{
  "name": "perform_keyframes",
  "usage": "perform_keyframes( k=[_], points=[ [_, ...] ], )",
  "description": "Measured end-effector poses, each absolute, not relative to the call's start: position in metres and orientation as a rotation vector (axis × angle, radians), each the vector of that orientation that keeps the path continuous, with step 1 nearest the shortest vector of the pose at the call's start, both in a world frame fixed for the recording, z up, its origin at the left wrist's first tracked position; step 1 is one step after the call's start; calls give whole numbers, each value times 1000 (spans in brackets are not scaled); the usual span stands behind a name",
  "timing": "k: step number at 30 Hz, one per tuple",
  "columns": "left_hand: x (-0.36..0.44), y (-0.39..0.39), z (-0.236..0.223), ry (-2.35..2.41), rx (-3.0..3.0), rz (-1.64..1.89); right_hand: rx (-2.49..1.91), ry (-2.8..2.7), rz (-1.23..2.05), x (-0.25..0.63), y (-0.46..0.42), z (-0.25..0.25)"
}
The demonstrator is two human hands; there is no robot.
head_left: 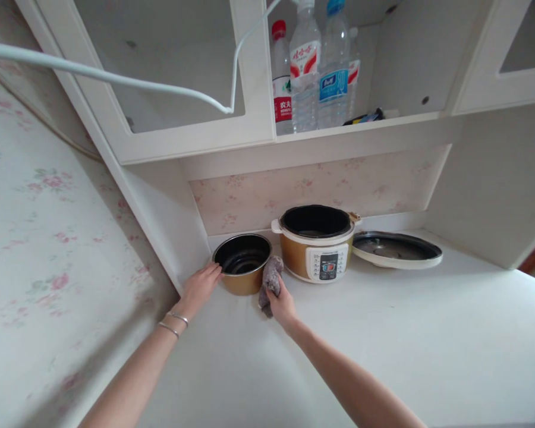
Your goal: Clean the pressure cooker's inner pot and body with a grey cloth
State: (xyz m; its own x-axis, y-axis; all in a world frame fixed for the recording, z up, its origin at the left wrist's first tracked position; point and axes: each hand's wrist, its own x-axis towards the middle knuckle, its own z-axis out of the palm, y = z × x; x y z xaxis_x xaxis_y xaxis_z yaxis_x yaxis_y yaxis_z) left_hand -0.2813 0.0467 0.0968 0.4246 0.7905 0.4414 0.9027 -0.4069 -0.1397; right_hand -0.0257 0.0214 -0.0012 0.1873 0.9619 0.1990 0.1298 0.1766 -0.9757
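Note:
My left hand [201, 289] rests against the left side of an inner pot [244, 282], its fingers stretched out at the rim. The pot is gold outside and black inside and stands upright on the white counter. In my right hand [283, 305] is a bunched grey cloth [271, 282], pressed against the pot's right side. Just right of the cloth stands a gold and white electric pressure cooker [317, 249] without its lid, its dark inside showing. The cooker's lid [396, 249] lies upside down at its right.
Overhead, a wall cabinet [361, 128] holds several plastic bottles [305, 77]. A white cable [160, 84] hangs across the upper left, in front of a cabinet door [254, 128]. Flowered wallpaper [49, 238] covers the left wall. The white counter [383, 333] extends to the right.

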Motion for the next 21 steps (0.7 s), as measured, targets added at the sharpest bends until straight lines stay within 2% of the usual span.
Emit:
perform_keyframes(
  k=[4, 8, 11, 16, 21],
  points=[
    [-226, 30, 92, -1564, -2258, -474, -1220, -1235, 871, -30, 19, -7],
    [-194, 24, 100, -1425, -2476, -613, -1213, -1217, 826, -27, 20, -5],
    [-212, 38, 108, -1333, -2525, -658, -1229, -1235, 825, -20, 22, 0],
    [-267, 69, 104, -1532, -2385, -452, -1276, -1275, 852, -17, 25, 2],
    [-232, 49, 91, -1606, -2283, -492, -1276, -1289, 793, -25, 23, -5]
  ],
)
